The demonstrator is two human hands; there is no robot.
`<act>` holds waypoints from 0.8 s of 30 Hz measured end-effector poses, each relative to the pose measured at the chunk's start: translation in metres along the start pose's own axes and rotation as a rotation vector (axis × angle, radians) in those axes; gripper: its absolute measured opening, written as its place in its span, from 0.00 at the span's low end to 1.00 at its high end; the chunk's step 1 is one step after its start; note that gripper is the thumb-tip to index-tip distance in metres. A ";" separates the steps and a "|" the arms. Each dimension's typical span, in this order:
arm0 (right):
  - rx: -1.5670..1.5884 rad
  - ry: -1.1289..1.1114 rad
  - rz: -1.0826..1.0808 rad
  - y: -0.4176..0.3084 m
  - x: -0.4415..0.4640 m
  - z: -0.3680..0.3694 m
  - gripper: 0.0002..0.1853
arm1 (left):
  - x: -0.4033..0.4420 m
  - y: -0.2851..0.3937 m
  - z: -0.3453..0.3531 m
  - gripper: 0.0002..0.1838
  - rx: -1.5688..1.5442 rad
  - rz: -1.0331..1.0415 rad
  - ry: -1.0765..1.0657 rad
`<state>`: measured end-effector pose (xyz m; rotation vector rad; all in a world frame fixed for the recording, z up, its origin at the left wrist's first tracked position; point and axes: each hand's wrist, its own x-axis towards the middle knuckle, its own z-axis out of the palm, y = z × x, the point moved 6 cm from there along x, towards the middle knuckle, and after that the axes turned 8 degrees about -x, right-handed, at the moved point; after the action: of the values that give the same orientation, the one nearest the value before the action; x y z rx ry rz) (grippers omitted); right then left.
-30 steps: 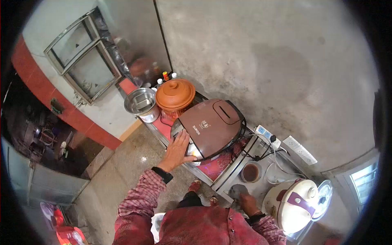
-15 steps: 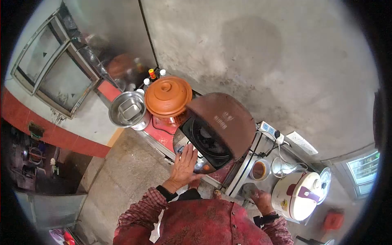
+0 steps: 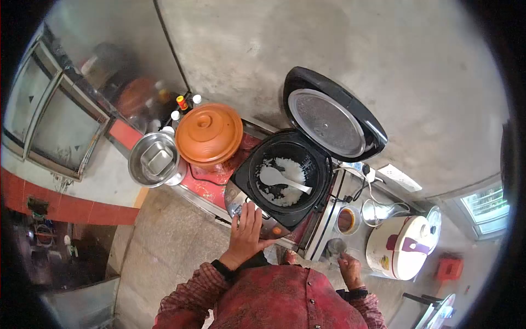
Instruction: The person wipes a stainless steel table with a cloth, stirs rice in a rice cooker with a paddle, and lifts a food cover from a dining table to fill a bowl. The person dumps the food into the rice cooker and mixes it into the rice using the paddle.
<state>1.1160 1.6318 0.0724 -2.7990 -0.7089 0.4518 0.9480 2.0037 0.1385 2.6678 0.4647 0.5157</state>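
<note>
The rice cooker (image 3: 233, 197) stands with its lid (image 3: 329, 118) raised. White rice (image 3: 293, 167) lies in its black inner pot (image 3: 257, 170), and a white rice paddle (image 3: 274, 176) rests on the rice. My left hand (image 3: 245, 236) lies against the cooker's front panel, fingers stretched out, holding nothing. Lower right, my right hand (image 3: 350, 270) has its fingers curled at a dark grey rounded thing (image 3: 336, 248), possibly a ladle; its kind is unclear. Close to that hand are a cup of brown liquid (image 3: 347, 220) and a white cooker (image 3: 397, 248).
Left of the rice cooker are a clay-coloured lidded pot (image 3: 208, 134) and a steel basin (image 3: 143, 164) with a smaller rectangular dish inside. Several bottles (image 3: 181, 103) stand behind them. Power strips (image 3: 400, 178) and loose cables are at the right by the wall.
The rice cooker's lid has swung up and back, showing the rice and paddle inside. My left hand stays at the front panel. The view has shifted slightly.
</note>
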 end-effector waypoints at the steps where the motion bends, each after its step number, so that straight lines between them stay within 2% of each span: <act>1: 0.000 0.005 0.007 0.003 0.000 0.002 0.17 | 0.000 0.000 -0.001 0.50 0.000 -0.008 -0.001; 5: -0.143 -0.027 -0.007 -0.003 0.011 -0.006 0.16 | 0.004 -0.001 -0.005 0.47 -0.048 -0.020 -0.027; 8: -0.037 0.067 -0.053 -0.059 0.024 -0.059 0.14 | 0.006 -0.005 -0.007 0.47 -0.108 0.027 0.017; 12: 0.069 0.158 -0.114 -0.091 0.053 -0.089 0.11 | 0.017 -0.012 -0.018 0.44 -0.188 0.062 0.016; 13: 0.068 0.158 -0.111 -0.103 0.061 -0.098 0.11 | 0.019 -0.016 -0.021 0.41 -0.232 0.033 0.062; 15: 0.354 0.201 -0.199 -0.144 0.077 -0.121 0.09 | 0.026 -0.022 -0.024 0.38 -0.276 -0.002 0.103; 17: 0.332 0.143 -0.233 -0.174 0.098 -0.128 0.09 | 0.039 -0.024 -0.041 0.32 -0.213 0.062 0.321; 18: 0.309 0.087 -0.269 -0.190 0.109 -0.128 0.09 | 0.045 -0.028 -0.043 0.30 -0.236 0.044 0.321; 21: 0.246 0.119 -0.608 -0.251 0.136 -0.130 0.10 | 0.062 -0.044 -0.038 0.30 -0.216 -0.077 0.372; 23: 0.228 0.106 -0.707 -0.267 0.164 -0.108 0.10 | 0.066 -0.054 -0.030 0.29 -0.202 -0.154 0.360; 24: 0.101 0.077 -0.787 -0.274 0.180 -0.090 0.09 | 0.067 -0.059 -0.024 0.28 -0.211 -0.172 0.381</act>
<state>1.1808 1.9436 0.1903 -2.1772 -1.5948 0.2102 0.9828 2.0885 0.1534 2.3049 0.6978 0.9673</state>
